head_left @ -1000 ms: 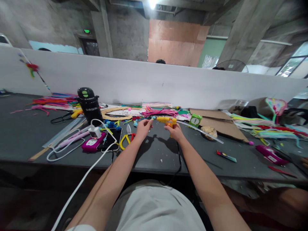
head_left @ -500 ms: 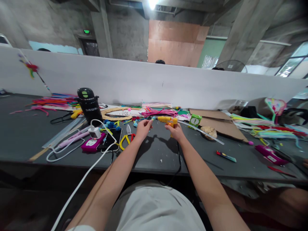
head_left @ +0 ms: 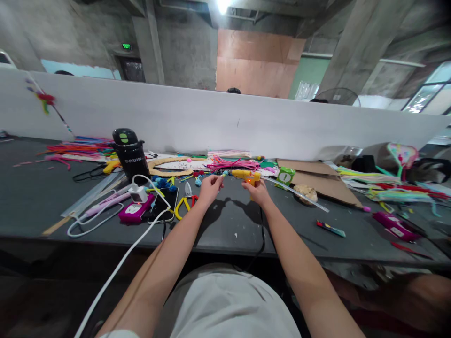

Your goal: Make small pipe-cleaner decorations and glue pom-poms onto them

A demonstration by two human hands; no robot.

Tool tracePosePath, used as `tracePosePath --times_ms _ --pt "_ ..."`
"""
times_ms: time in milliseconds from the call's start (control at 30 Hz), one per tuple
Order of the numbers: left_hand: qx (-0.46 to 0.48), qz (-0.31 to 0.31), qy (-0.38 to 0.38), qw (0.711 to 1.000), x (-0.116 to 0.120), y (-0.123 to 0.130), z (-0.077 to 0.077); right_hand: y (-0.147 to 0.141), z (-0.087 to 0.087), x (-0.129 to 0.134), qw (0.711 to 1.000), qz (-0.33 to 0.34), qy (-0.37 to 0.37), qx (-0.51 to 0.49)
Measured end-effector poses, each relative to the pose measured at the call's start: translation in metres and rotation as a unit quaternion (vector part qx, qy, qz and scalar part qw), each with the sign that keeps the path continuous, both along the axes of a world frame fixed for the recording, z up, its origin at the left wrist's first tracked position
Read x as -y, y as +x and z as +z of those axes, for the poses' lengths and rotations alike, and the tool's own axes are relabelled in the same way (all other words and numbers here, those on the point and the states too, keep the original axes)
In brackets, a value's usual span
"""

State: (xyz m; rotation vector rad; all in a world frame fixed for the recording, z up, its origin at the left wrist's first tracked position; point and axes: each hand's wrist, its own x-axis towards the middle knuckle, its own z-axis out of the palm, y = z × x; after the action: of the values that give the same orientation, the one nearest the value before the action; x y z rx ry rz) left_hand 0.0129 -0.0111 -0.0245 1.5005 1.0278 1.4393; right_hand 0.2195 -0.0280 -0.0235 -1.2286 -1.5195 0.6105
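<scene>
In my right hand (head_left: pixel 258 191) is a yellow hot glue gun (head_left: pixel 247 177), its nozzle pointing left and a small orange light glowing on its side. A long clear glue stick (head_left: pixel 299 193) runs out of its back to the right. My left hand (head_left: pixel 210 188) is closed, pinching a small light-blue piece (head_left: pixel 224 173) at the fingertips; its exact kind is too small to make out. The nozzle is close to that piece, with a slight gap. Left of my left hand lie pliers (head_left: pixel 182 207) with yellow and red handles.
A black bottle (head_left: pixel 132 157) stands at the left by a purple power socket (head_left: pixel 134 212) with a white charger and cable. Pink pipe cleaners (head_left: pixel 234 164), a green box (head_left: pixel 285 177), cardboard (head_left: pixel 322 184) and a utility knife (head_left: pixel 330 228) lie around. A white partition (head_left: pixel 197 117) borders the back.
The glue gun's nozzle has shifted very slightly right, away from the small piece in my left hand. Otherwise both hands stay nearly still.
</scene>
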Motion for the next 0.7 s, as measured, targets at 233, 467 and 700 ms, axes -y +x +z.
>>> tracePosePath --times_ms 233,467,700 --pt "0.016 0.001 0.012 1.0 -0.002 -0.001 -0.001 0.01 0.003 0.001 0.984 -0.08 -0.016 0.159" --pt "0.03 -0.009 0.006 0.999 -0.002 0.0 -0.001 0.019 -0.014 -0.011 0.949 -0.117 -0.09 0.278" --pt "0.022 -0.016 0.006 1.0 0.0 0.0 0.001 0.027 -0.012 -0.011 0.952 -0.083 -0.104 0.276"
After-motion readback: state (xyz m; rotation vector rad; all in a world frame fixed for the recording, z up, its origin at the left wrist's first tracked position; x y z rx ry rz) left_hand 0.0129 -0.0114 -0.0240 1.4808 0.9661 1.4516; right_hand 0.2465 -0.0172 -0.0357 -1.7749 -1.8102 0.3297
